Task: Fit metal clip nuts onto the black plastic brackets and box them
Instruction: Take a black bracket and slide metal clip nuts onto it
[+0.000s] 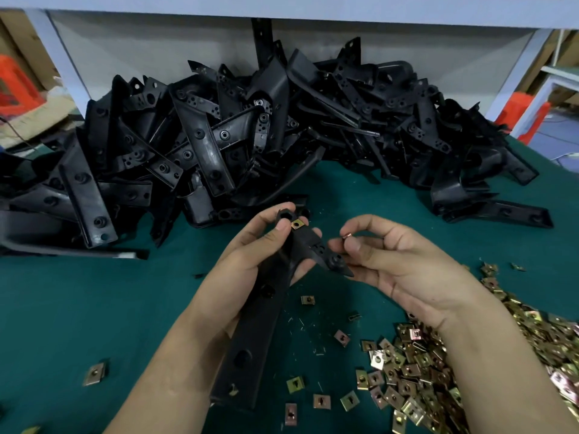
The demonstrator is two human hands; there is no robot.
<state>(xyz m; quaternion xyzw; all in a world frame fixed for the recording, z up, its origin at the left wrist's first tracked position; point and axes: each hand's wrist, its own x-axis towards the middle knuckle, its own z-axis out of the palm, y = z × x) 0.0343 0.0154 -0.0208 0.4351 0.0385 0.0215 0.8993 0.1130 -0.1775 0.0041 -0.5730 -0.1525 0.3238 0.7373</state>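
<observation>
My left hand [250, 258] grips a long black plastic bracket [250, 333] near its upper end, the long arm pointing down toward me. A brass-coloured clip nut [296, 225] sits fitted near the bracket's top, beside my thumb. A short side arm of the bracket points right toward my right hand [404, 264]. My right hand pinches a single small clip nut [345, 237] between thumb and forefinger, just above that side arm's tip and apart from it.
A big heap of black brackets [250, 136] fills the back of the green table [78, 308]. A pile of loose clip nuts [438, 364] lies at the lower right, with single nuts scattered in front. Red crates [529, 117] stand beyond the table.
</observation>
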